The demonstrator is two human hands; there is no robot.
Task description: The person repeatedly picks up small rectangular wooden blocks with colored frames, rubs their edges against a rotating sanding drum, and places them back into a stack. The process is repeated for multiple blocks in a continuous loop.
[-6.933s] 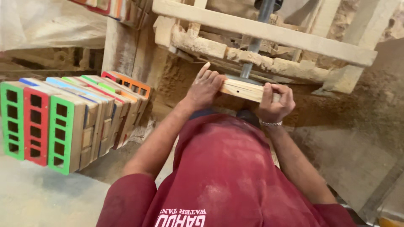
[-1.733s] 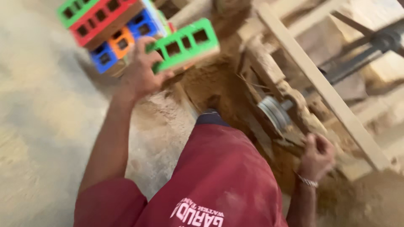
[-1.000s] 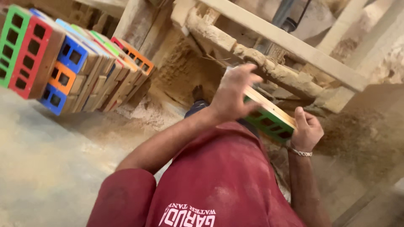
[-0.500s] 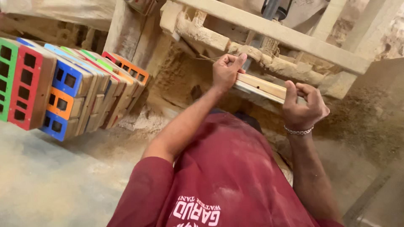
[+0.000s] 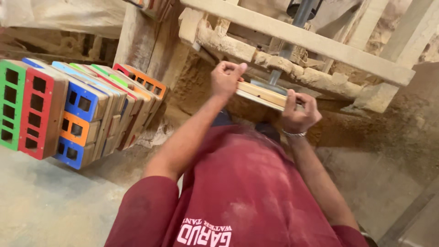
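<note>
Under a dusty timber frame (image 5: 297, 39), the left hand (image 5: 227, 77) and right hand (image 5: 299, 112) both clench a flat wooden block (image 5: 261, 93).

The flat block (image 5: 263, 93) held between the left hand (image 5: 227, 77) and the right hand (image 5: 298, 110) is pale, smooth bare wood, and the rough timber frame (image 5: 297, 39) above it is crusted with matt sawdust. A dull grey metal shaft (image 5: 292, 32) comes down to it. The stacked blocks (image 5: 77, 110) have raw wood sides and bright painted faces in green, red, blue and orange; the maroon cloth shirt (image 5: 247, 192) and the floor (image 5: 41, 210) are dusty.
</note>
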